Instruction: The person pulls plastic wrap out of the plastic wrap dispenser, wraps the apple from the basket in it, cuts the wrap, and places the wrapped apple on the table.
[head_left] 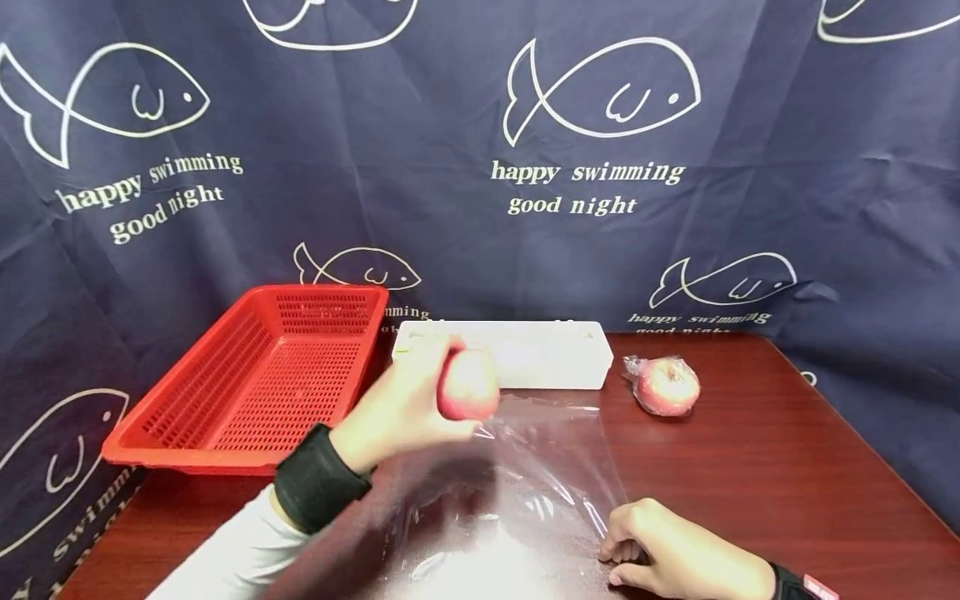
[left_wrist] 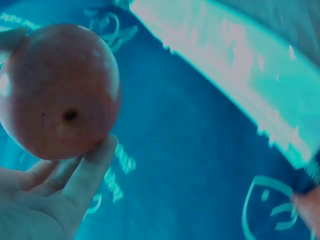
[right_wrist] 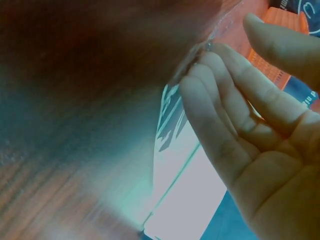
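Note:
My left hand (head_left: 408, 408) holds a red-and-yellow apple (head_left: 471, 385), thumb and fingers around its sides, raised above the table. In the left wrist view the apple (left_wrist: 60, 90) shows a dark hollow at one end. A sheet of clear plastic wrap (head_left: 551, 454) lies spread over the tabletop beneath it, shiny and slightly wrinkled. At the sheet's right edge my right hand (head_left: 663, 546) rests with its fingertips against the film. From the right wrist, its fingers (right_wrist: 225, 95) look loosely bent, and the thumb stands apart from them.
Behind the film stands a long white box (head_left: 555, 358). A red perforated plastic basket (head_left: 292, 375) sits at the left. To the right lies another apple (head_left: 670, 385) wrapped in clear film. A dark blue fish-print cloth (head_left: 450, 108) hangs behind the brown table (head_left: 787, 467).

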